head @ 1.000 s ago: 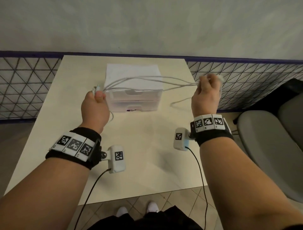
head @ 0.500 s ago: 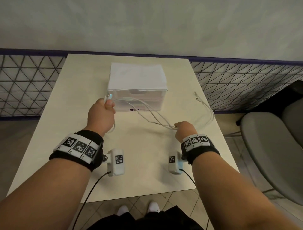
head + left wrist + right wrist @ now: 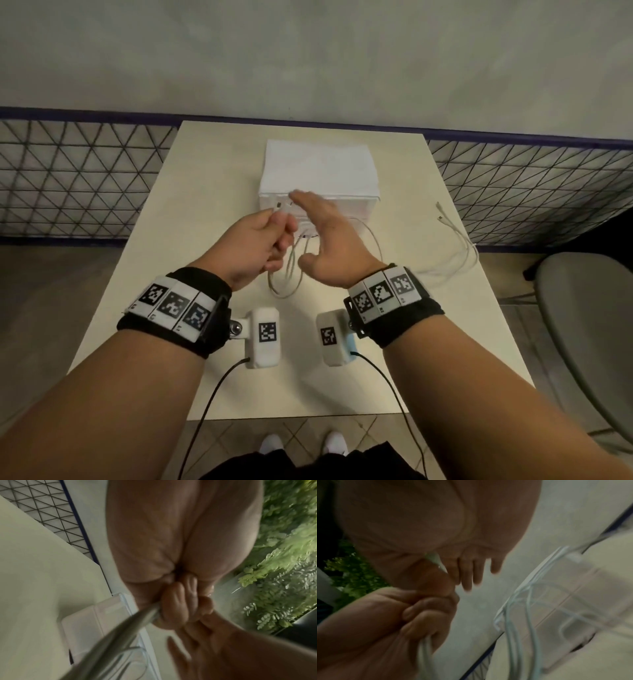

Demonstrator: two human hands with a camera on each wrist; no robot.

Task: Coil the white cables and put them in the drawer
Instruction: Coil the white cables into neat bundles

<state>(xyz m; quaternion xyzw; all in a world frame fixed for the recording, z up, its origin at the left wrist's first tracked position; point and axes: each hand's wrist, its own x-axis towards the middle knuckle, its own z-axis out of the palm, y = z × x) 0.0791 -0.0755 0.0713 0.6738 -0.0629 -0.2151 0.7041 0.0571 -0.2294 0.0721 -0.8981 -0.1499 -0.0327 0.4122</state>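
**Coiling in progress: loops gathered in left hand**

Cream table [image 3: 144, 308] against a grey wall, wire-mesh panels at 9 and 3 o'clock, grey chair [image 3: 589, 329] at 4 o'clock. White drawer unit [image 3: 320, 178] sits at 12 o'clock on the table; both drawers look closed.

Left hand [image 3: 255, 248] is fisted around a bundle of white cables [image 3: 287, 274]: fingers curled tight, thumb pinching near the connector ends at the top of the fist. Loops hang below the fist towards the table. Right hand [image 3: 329, 240] is just beside it, fingers straight and together, thumb spread, gripping nothing that I can see. Free cable tails [image 3: 459, 240] trail across the table to 2 o'clock, connectors lying near the edge.

Judgement: coiling step, partly done. Next move calls for the right hand to take the slack and lay another loop into the left fist; the drawer remains to be opened.
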